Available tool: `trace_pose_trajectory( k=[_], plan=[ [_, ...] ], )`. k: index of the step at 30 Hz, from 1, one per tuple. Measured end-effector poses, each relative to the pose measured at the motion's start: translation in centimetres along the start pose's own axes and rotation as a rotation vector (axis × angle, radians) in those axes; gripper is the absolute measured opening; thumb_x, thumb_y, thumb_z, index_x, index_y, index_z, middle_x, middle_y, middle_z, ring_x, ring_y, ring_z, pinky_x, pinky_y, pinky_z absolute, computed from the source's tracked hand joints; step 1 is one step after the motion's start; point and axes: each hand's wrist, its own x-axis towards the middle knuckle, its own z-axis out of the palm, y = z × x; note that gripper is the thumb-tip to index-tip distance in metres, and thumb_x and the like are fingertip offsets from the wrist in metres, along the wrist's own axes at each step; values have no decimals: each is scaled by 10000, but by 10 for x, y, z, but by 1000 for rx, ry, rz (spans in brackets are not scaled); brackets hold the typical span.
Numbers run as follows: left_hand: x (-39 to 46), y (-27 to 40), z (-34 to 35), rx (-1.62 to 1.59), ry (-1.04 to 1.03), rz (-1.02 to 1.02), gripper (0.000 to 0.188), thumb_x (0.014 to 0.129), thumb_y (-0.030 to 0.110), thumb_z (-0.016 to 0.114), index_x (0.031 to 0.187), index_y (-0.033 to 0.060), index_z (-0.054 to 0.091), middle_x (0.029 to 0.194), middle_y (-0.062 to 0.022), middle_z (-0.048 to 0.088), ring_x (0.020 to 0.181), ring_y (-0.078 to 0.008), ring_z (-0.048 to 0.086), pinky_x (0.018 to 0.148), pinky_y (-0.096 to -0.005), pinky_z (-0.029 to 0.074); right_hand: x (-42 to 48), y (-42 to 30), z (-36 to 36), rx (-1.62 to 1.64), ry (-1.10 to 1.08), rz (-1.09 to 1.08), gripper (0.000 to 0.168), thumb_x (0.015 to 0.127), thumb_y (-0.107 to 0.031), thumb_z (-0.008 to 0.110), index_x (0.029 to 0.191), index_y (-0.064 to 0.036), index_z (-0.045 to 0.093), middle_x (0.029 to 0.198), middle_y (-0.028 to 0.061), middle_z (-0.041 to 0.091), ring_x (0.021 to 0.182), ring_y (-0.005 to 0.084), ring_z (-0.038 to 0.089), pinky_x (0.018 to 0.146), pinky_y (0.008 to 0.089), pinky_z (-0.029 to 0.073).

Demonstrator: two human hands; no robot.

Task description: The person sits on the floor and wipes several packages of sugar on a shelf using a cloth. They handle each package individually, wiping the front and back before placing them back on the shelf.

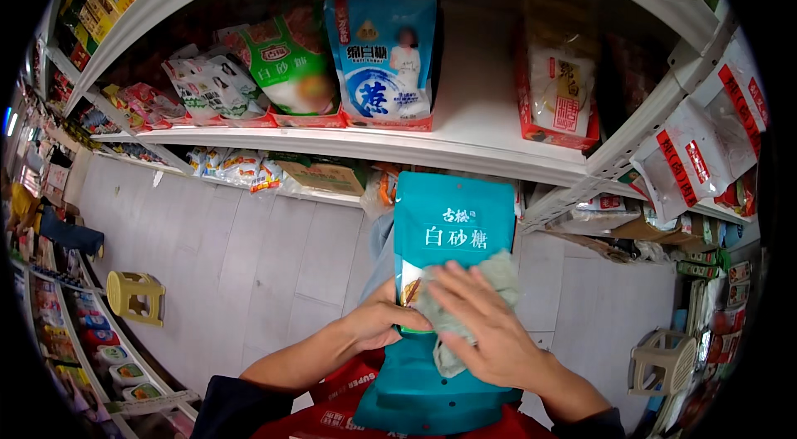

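Note:
A teal pouch of white sugar (457,205) stands upright before me, and my left hand (383,317) grips it by its lower left edge, thumb in front. My right hand (479,321), fingers spread, presses a pale grey-green cloth (503,277) flat against the pouch's lower front. More teal pouches (429,405) lie below, over the red apron (336,392) on my lap. On the shelf ahead stand a blue sugar pouch (386,59), a green and white sugar bag (289,65) and a clear sugar bag in a red box (563,96).
The white shelf edge (436,153) runs just beyond the held pouch. A yellow plastic stool (136,297) stands at left, a beige stool (663,363) at right. White and red packets (691,159) hang at the right upright. Another person (56,221) is at the far left.

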Motion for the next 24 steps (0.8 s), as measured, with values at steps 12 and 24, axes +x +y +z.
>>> trace_pose_trajectory(
  k=[12,24],
  plan=[
    [2,-3,0,-12,75,-57,741,734,-155,660,1397,42,394,1328,-161,532,1207,-282,551,993,-419,489,21,44,7,-233,119,-13,443,834,-23,627,1263,49,545,1404,208,472,1330,351,432,1110,434,347],
    [7,2,9,-5,26,-76,731,732,-153,658,1390,37,403,1330,-175,528,1215,-290,545,1002,-417,482,78,92,-13,-415,460,-15,480,699,111,539,1162,17,620,1264,181,578,1164,316,553,1025,402,426]
  ],
)
